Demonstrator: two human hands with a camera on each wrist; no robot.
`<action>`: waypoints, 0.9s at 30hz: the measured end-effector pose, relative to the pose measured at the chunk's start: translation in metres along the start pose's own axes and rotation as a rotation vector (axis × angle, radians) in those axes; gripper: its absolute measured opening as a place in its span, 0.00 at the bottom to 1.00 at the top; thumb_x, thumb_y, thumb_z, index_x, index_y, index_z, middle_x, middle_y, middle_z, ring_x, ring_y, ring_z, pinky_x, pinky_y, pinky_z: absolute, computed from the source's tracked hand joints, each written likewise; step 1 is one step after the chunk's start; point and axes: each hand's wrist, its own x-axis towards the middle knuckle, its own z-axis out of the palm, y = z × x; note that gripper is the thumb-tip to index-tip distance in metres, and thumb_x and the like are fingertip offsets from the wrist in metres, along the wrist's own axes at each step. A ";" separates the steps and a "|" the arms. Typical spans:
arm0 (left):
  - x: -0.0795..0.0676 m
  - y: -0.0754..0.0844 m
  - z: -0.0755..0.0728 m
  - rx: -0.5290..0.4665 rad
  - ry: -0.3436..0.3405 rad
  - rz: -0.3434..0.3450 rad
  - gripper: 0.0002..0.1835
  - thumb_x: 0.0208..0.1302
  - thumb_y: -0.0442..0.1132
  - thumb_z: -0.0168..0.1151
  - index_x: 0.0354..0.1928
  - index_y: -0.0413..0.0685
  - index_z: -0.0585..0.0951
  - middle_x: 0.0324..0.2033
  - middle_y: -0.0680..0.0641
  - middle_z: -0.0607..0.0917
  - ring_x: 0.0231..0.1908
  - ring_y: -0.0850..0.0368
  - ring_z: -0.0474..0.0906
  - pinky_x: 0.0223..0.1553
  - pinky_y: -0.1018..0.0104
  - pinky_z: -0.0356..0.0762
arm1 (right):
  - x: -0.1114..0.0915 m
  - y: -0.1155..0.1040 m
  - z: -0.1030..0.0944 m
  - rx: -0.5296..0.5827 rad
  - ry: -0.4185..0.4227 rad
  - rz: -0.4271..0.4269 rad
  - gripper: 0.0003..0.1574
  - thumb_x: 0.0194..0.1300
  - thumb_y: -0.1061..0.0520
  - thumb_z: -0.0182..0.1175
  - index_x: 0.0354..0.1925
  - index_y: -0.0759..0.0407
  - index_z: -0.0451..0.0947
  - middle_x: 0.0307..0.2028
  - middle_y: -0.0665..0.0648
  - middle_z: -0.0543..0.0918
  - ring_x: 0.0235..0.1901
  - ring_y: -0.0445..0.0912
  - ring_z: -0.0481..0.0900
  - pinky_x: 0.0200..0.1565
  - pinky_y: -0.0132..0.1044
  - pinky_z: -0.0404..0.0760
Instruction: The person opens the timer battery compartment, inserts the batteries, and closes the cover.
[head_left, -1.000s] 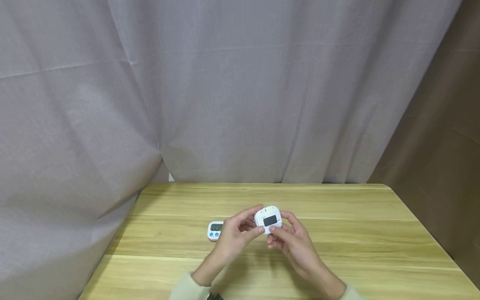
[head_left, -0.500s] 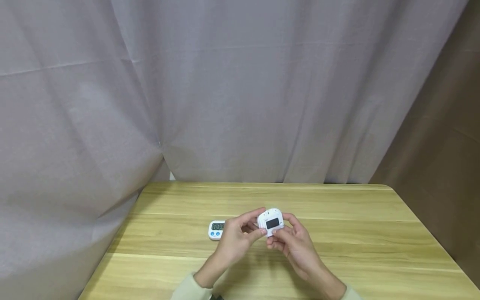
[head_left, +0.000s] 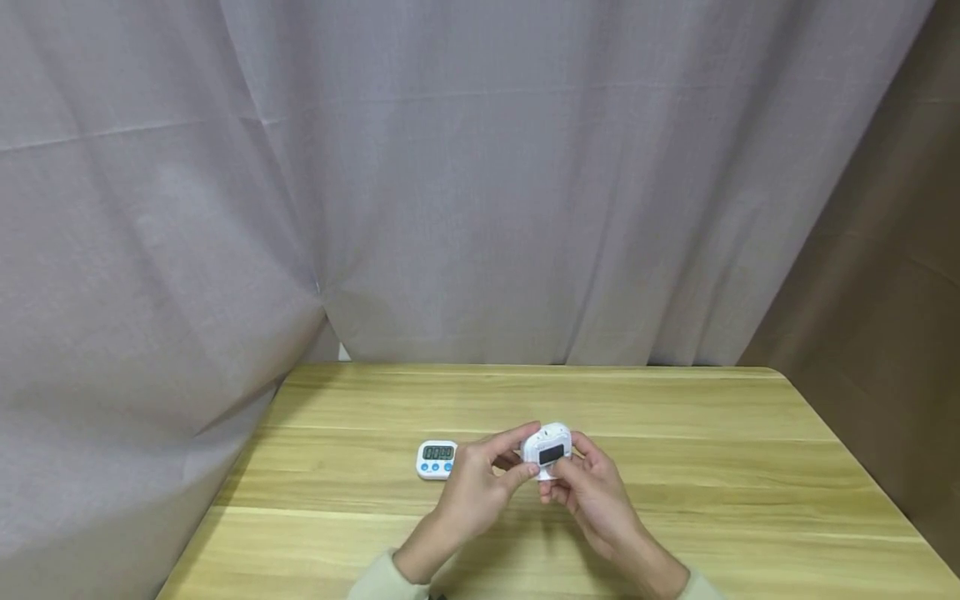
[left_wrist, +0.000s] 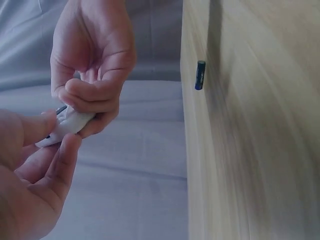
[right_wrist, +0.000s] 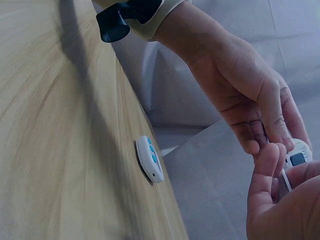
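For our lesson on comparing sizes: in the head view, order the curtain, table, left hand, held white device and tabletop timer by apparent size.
1. Curtain
2. Table
3. Left hand
Unranked: held white device and tabletop timer; they look alike, and each is partly covered.
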 end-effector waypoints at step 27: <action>0.016 -0.017 -0.030 -0.135 0.217 -0.191 0.26 0.68 0.26 0.64 0.67 0.46 0.80 0.42 0.41 0.89 0.39 0.57 0.82 0.37 0.71 0.85 | 0.020 0.016 -0.033 -0.830 -0.274 -0.111 0.15 0.56 0.72 0.73 0.42 0.67 0.82 0.28 0.53 0.84 0.27 0.38 0.79 0.28 0.28 0.80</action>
